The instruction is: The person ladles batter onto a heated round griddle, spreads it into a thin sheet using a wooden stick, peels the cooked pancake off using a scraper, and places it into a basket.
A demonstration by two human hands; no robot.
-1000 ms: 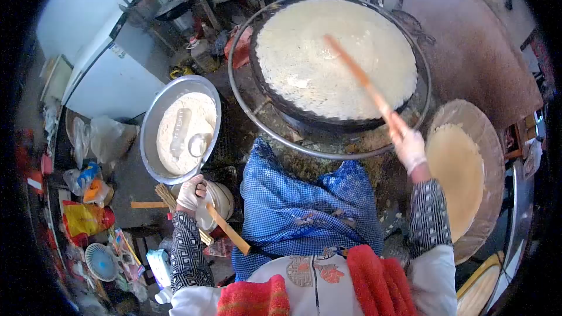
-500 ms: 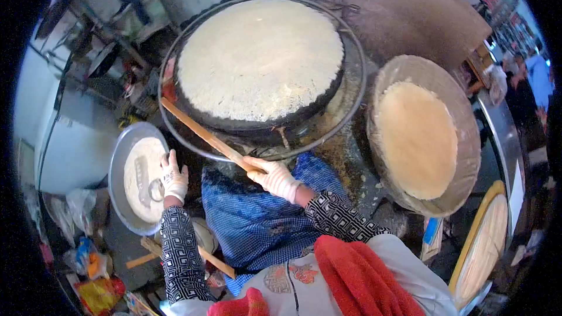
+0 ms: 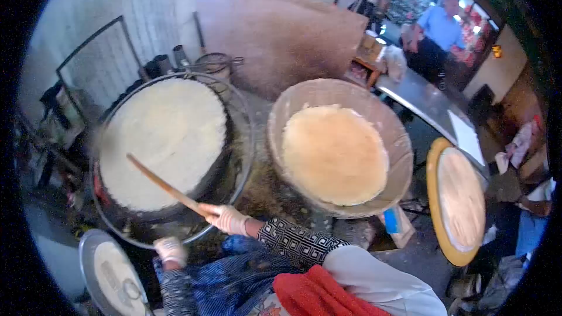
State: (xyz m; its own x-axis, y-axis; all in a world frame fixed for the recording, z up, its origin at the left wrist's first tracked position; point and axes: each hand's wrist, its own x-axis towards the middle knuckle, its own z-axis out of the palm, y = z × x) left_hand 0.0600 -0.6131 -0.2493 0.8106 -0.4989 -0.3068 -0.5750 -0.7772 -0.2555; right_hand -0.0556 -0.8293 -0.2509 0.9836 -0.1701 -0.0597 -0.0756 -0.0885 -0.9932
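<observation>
My right hand (image 3: 228,219), in a pale glove, grips one end of a long wooden spatula (image 3: 159,180). The spatula's far end lies over a large pale round pancake (image 3: 161,134), though I cannot tell whether it touches. This pancake covers the round griddle (image 3: 218,169), with a metal ring (image 3: 249,167) around it. Close to the ring's near edge is my gloved left hand (image 3: 170,251), its fingers blurred by motion. A metal basin (image 3: 89,251) of pale batter (image 3: 114,269) stands left of that hand, with a ladle (image 3: 130,288) in it.
Right of the griddle, a deep basket (image 3: 401,158) holds a round pancake (image 3: 333,155). Beyond it are a yellow-rimmed round board (image 3: 436,199) and a metal counter (image 3: 418,102). A brown panel (image 3: 275,35) stands behind. A person in a blue shirt (image 3: 442,26) is in the background.
The view has swung right. My left hand has moved from the batter basin toward the ring's near edge. The spatula's far end has gone from the griddle's side to over the pancake.
</observation>
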